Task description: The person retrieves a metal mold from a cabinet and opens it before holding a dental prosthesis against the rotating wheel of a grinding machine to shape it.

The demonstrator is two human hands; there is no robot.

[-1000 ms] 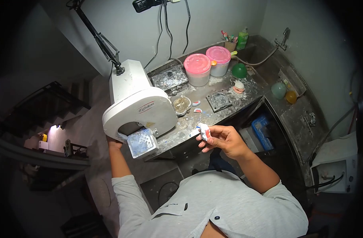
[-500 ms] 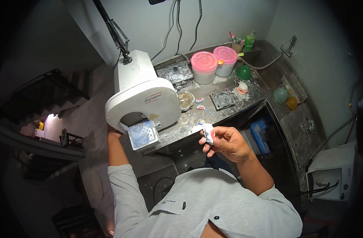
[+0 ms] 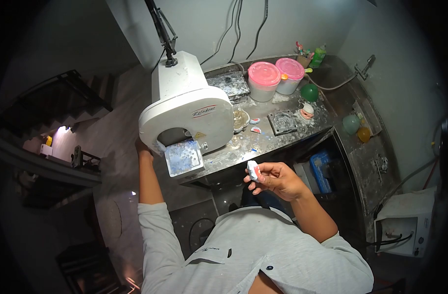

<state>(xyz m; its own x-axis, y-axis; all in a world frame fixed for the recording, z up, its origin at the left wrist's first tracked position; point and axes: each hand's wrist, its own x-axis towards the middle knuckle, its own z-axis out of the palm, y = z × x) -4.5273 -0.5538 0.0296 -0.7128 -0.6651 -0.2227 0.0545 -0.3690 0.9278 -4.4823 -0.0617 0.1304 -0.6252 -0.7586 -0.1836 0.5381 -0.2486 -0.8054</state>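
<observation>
In the head view, a small white cast (image 3: 253, 170) with blue and red marks is pinched between the thumb and fingertips of the right hand (image 3: 278, 179), which is closed lightly around it. The cast is held in the air in front of the trimmer (image 3: 187, 117) and to its right, just off the bench (image 3: 278, 139) edge and clear of the trimmer's table (image 3: 184, 157). The left hand (image 3: 141, 147) is reached behind the trimmer's left side and is mostly hidden by the housing; whether it is open or closed on anything cannot be told.

Several risks are judged from here. The cast is gripped only at the fingertips over open floor, so a slip would likely drop and chip it. If the trimmer is started by the hidden hand while the cast is brought in, fingertips could be carried close to the wheel. The bench right of the trimmer is crowded with small casts (image 3: 255, 120) and a bowl (image 3: 240, 119), which could be knocked by a hasty reach.
</observation>
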